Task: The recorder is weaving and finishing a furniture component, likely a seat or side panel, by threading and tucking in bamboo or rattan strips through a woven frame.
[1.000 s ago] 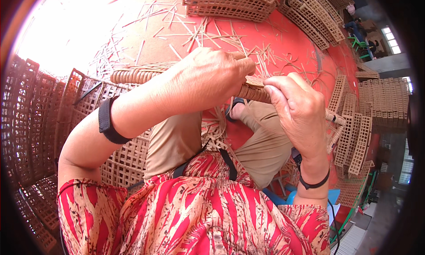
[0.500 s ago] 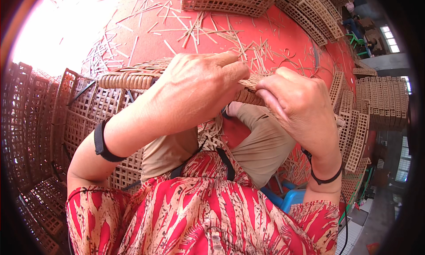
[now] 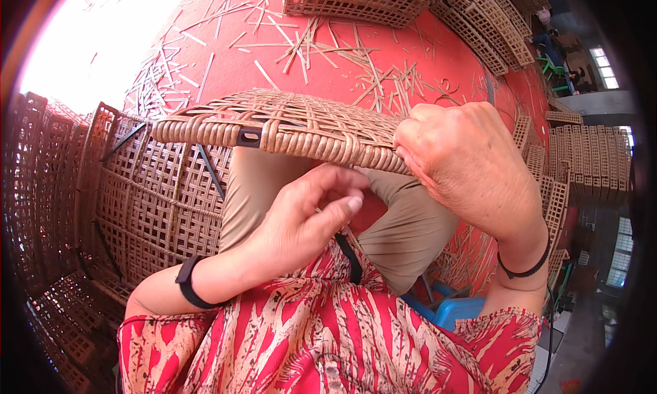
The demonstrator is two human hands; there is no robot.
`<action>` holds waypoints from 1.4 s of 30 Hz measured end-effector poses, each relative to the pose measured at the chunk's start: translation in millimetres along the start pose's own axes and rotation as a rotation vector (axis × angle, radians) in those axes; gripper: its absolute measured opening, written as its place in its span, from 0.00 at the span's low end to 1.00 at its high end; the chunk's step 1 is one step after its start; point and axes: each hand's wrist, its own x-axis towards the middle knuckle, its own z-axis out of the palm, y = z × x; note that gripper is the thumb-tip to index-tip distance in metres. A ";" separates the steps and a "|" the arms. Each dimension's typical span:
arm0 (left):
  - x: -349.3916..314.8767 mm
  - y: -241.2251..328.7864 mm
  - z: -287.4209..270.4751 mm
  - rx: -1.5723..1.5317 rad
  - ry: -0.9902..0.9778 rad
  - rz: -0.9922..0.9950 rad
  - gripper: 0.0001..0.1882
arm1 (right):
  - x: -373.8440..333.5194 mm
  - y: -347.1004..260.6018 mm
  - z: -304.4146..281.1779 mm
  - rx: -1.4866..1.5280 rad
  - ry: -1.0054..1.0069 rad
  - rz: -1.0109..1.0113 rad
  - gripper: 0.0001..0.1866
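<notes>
A tan woven rattan panel point(image 3: 294, 113), with a thickly wrapped rim point(image 3: 315, 144) along its near edge, lies tilted across my knees. A small dark slotted piece point(image 3: 249, 138) sits in that rim. My right hand point(image 3: 475, 164) is closed round the panel's right end; its fingertips are hidden behind the knuckles. Just below the middle of the rim is my left hand point(image 3: 301, 219), thumb held away from the loosely bent fingers, whose tips reach toward the rim's underside. No strand shows clearly between them.
Another open-weave rattan piece point(image 3: 161, 195) stands at my left, beside darker stacked ones point(image 3: 44, 195). Cut strips point(image 3: 308, 48) litter the red floor point(image 3: 233, 69). More woven frames point(image 3: 356, 4) are stacked ahead and to the right. A blue stool point(image 3: 452, 312) shows below my right arm.
My left hand has come off the top of the rim and dropped below it, uncovering the panel's middle. The right hand still grips the right end, slightly shifted.
</notes>
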 end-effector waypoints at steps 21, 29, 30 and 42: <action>22.8 -6.5 18.5 -1.076 0.137 -0.467 0.06 | 10.3 0.8 -24.8 0.421 -0.380 0.115 0.20; 1.4 -12.8 19.9 -1.192 0.102 -0.435 0.14 | 9.4 0.0 -41.5 0.501 -0.496 0.080 0.23; 1.7 -11.7 20.5 -1.193 0.100 -0.451 0.14 | 6.8 -1.8 -40.8 0.452 -0.492 0.103 0.24; 14.1 17.6 11.2 -1.135 0.114 -0.588 0.08 | -12.1 -0.2 -40.8 0.530 -0.334 0.072 0.27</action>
